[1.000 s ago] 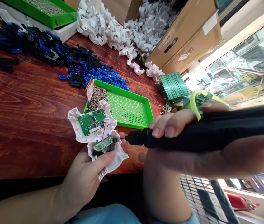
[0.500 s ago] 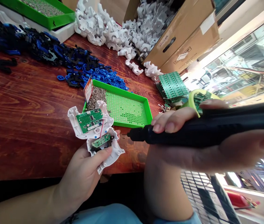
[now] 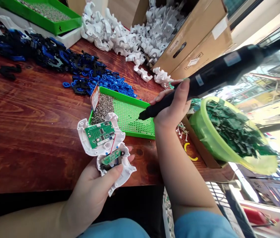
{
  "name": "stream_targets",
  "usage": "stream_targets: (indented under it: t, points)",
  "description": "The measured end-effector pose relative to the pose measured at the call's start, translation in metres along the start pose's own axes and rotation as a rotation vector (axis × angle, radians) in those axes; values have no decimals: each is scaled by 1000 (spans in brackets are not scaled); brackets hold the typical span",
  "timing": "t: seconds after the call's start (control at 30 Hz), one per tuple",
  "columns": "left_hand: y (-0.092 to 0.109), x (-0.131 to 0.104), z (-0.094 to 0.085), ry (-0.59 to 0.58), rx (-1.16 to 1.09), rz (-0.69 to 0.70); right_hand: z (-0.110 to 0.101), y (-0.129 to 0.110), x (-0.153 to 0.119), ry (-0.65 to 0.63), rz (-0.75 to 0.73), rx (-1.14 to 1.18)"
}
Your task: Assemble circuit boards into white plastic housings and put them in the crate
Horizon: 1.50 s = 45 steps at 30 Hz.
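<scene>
My left hand [image 3: 92, 186] is closed on the lower part of a white plastic housing [image 3: 123, 172], thumb on top and fingertips showing behind it. Inside that part sits a small green circuit board [image 3: 111, 158]. A red wire runs from it to the upper housing part, which bears a larger green board [image 3: 100, 134]. My right hand [image 3: 173, 105] grips a black electric screwdriver [image 3: 211, 74], its thin tip pointing down and left over the perforated plate of a green tray [image 3: 140, 135]. Many small screws [image 3: 102, 107] lie heaped at the tray's left end.
Blue rings [image 3: 116, 82] and black parts [image 3: 47, 54] are heaped behind the tray. White shells [image 3: 120, 33] lie beside a cardboard box [image 3: 194, 39]. At right stands a yellow-green basin [image 3: 200, 127] of green boards, near yellow pieces [image 3: 191, 155]. Another green tray [image 3: 67, 25] is at back left.
My right hand has moved left and up with the screwdriver, now tilted over the tray's perforated plate. The housing in my left hand sits slightly lower and further right in the view.
</scene>
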<state>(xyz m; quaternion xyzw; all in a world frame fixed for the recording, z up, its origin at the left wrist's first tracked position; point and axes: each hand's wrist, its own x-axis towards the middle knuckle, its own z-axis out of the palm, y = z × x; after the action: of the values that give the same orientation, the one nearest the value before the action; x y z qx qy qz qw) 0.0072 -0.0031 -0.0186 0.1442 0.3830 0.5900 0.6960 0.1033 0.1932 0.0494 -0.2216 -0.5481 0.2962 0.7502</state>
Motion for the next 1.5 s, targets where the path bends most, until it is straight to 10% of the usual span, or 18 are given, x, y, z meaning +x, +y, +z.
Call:
stream_targets:
  t: [1.3, 1.5]
  points:
    - [8, -14, 7, -137, -13, -256, 4, 5, -13, -131, 6, -137]
    - [10, -9, 7, -202, 16, -335, 2, -41, 0, 35, -1, -51]
